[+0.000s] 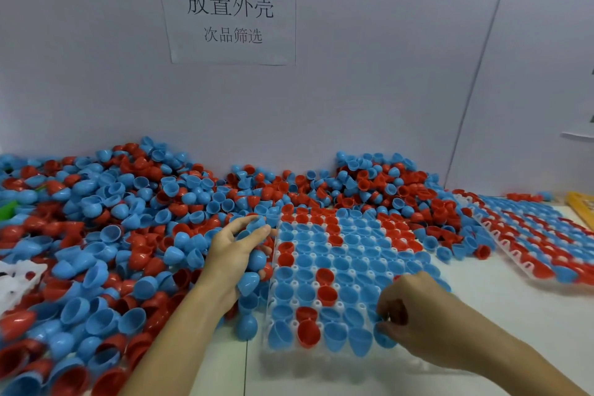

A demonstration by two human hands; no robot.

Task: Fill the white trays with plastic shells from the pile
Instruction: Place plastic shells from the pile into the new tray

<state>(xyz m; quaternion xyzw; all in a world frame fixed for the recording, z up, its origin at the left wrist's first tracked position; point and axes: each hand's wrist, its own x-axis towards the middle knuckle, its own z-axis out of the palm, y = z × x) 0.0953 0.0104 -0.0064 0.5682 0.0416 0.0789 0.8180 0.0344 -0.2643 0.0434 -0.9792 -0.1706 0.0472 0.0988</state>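
Head camera looks down on a white table point(501, 309) set against a pale wall point(369, 74), where a paper sign point(229, 10) with printed Chinese characters hangs. A wide pile of blue and red plastic shells point(106, 228) covers the left and far side of the table, reaching the wall. In front of the person lies a white tray point(334, 260), nearly full of shells sitting open side up (mostly blue, with a few red ones in short columns); its far end touches the pile. A second filled tray point(530, 241) lies well to the right, its far end partly under loose shells. At the left edge part of an empty white tray point(17, 280) shows among the pile, with something green point(8, 207) further back. A yellow object point(580, 207) sits at the far right edge.

The left hand point(238, 254) rests at the tray's left edge, its fingers curled around a cluster of blue shells point(255, 262), one pinched at the fingertips. The right hand point(414, 315) is over the tray's near right corner, its fingers bent and pinching a blue shell point(384, 337) at the tray's last row.
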